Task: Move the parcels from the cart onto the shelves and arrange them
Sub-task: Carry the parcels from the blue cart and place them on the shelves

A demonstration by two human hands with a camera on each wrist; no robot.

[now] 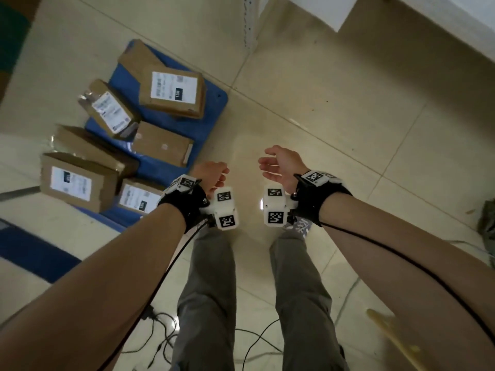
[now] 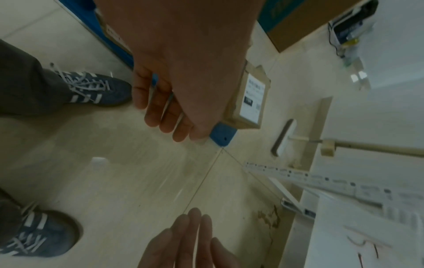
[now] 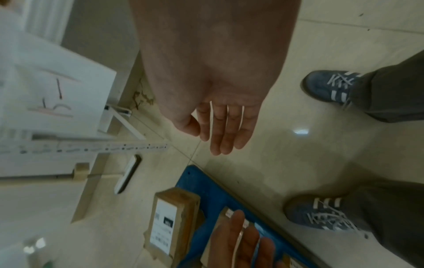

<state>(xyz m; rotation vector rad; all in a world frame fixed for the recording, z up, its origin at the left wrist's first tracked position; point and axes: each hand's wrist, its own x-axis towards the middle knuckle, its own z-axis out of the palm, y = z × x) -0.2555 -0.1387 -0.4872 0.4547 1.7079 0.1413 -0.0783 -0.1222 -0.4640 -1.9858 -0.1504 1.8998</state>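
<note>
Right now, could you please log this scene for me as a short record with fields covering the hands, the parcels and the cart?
left hand: empty, fingers relaxed, above the floor beside the cart
right hand: empty, fingers straight, over bare floor
parcels: brown cardboard boxes, several with white labels, all lying on the cart
cart: flat blue platform cart, to the person's left
shelves: white metal shelf upright, ahead of the person
floor: beige tiled floor

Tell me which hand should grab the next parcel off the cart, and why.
Left, probably. The left hand hangs empty by the edge of the blue cart, beside the parcels. The right hand, also empty, hangs over bare floor, farther from them.
</note>
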